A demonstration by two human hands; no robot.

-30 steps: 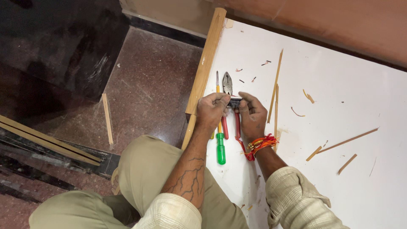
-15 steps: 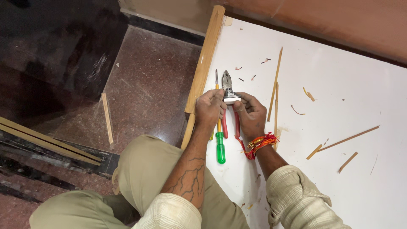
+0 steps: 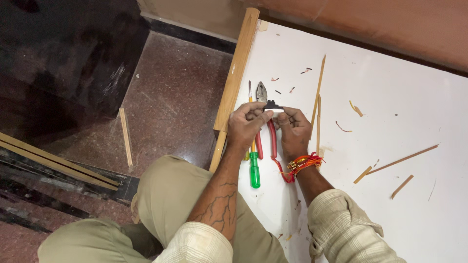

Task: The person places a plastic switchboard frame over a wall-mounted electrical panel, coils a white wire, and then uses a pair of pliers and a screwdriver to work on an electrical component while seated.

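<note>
Knees: your legs in khaki trousers (image 3: 161,204) fold at the bottom of the view, over the reddish floor (image 3: 170,107).
Screwdriver: a green-handled screwdriver (image 3: 254,168) lies on the white board (image 3: 390,112), just below your hands.
Left hand: your left hand (image 3: 246,124) pinches one end of a small black and white part (image 3: 273,106).
Right hand: your right hand (image 3: 294,129), red thread at the wrist, grips the other end.
Pliers: red-handled pliers (image 3: 265,122) lie under both hands, jaws pointing away.
Beyond: thin wooden slivers (image 3: 319,87) scatter the board; a wooden batten (image 3: 236,73) runs along its left edge.
</note>
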